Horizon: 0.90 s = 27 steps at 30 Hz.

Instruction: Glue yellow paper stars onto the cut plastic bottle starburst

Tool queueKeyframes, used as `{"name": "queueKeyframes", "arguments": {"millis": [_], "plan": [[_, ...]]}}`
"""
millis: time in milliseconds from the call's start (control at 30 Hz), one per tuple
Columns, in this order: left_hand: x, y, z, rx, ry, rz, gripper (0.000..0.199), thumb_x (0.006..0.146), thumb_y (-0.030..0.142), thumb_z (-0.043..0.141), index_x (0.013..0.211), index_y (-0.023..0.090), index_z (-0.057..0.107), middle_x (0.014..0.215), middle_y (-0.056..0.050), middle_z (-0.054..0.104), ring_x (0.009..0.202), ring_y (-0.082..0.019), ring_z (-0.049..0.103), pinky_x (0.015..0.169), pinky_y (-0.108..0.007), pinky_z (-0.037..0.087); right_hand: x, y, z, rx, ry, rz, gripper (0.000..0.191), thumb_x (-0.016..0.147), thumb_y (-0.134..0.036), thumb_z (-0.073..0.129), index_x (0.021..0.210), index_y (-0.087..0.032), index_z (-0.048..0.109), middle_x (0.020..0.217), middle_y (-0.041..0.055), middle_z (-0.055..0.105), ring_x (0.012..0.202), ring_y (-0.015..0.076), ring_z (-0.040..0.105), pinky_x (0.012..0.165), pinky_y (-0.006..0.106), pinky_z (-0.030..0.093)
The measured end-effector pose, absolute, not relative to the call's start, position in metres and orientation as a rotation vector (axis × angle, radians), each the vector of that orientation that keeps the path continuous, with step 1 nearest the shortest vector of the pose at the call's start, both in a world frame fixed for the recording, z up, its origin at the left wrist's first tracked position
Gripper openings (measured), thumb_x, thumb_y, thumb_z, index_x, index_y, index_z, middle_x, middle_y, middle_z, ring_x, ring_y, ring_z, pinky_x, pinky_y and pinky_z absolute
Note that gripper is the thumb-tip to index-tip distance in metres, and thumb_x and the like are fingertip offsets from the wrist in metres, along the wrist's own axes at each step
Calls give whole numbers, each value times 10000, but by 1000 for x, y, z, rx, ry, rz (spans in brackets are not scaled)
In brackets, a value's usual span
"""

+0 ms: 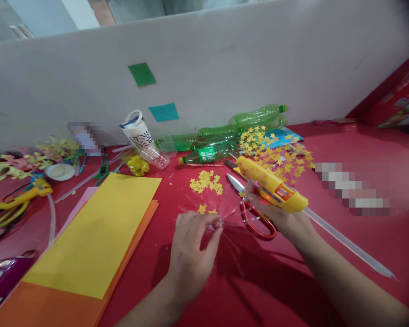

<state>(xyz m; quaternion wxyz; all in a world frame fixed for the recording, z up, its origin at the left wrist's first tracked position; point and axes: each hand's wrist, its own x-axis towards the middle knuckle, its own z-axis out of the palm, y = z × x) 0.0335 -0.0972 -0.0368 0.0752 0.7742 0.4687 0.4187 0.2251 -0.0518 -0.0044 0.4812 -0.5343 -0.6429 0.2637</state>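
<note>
Pinching clear plastic: my left hand. Gripping glue gun: my right hand. Yellow stars: cut, heap apparently unattached.

"The bare, arched left hand?"
"At six o'clock, back upward, thumb and index finger pinching; bare left forearm entering from seven."
"And the bare right hand?"
"Curled in a grip at four, bare right forearm slanting behind it."
</note>
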Motion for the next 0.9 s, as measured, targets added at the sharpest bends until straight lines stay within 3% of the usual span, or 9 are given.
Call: {"name": "queueKeyframes", "arguments": {"millis": [133, 267, 600, 900], "plan": [[31, -96, -38, 2349, 1338, 1261, 168, 789, 69, 618, 883, 208, 608, 786, -3, 671, 736, -164, 551, 721, -329, 408, 227, -50, -7, -1246, -1520, 823, 81, 754, -314, 593, 777, -243, 562, 758, 11, 661, 711, 189, 651, 615, 283, 544], [31, -93, -40, 2333, 1322, 1259, 234, 784, 66, 626, 974, 202, 603, 797, -9, 671, 740, -160, 560, 722, -319, 409, 224, -47, -11, -1255, -1464, 784, 90, 729, -290, 602, 769, -230, 549, 771, 17, 644, 719, 194, 636, 674, 319, 538], [30, -93, -39, 2315, 1286, 1234, 155, 783, 68, 626, 864, 200, 612, 782, -10, 666, 737, -160, 556, 720, -309, 402, 222, -47, -8, -1256, -1410, 889, 101, 688, -299, 571, 745, -231, 523, 707, 13, 616, 647, 187, 620, 596, 304, 523], [29, -99, -35, 2110, 1358, 1136, 75, 825, 147, 587, 827, 196, 644, 838, -41, 621, 770, -146, 573, 689, -256, 450, 223, -49, -9, -1256, -1432, 864, 97, 690, -276, 575, 766, -231, 536, 752, 15, 620, 698, 190, 618, 650, 316, 516]]}}
